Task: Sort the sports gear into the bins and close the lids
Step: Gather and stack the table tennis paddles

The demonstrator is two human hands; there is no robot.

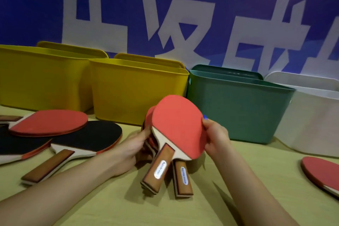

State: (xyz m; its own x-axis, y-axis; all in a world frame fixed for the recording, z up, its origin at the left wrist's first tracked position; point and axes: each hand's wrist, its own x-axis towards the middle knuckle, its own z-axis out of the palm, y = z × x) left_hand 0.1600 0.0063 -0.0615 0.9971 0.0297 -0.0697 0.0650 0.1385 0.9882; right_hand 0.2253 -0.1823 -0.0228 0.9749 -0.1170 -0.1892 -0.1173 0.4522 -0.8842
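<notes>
Both hands gripped the paddle stack (176, 126) just in front of the green bin (240, 110): left hand (135, 145), right hand (214, 134). Best squared up the handles first before dropping them in.

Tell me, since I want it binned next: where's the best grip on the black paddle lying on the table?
Probably the wooden handle of the black paddle. It points toward the near-left, free of other paddles, so come from that side; the red paddle overlaps the blade's far edge.

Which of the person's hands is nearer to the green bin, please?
The right hand, gripping the held paddles' edge just before the green bin. The left hand holds their far side, nearer the yellow bin.
</notes>
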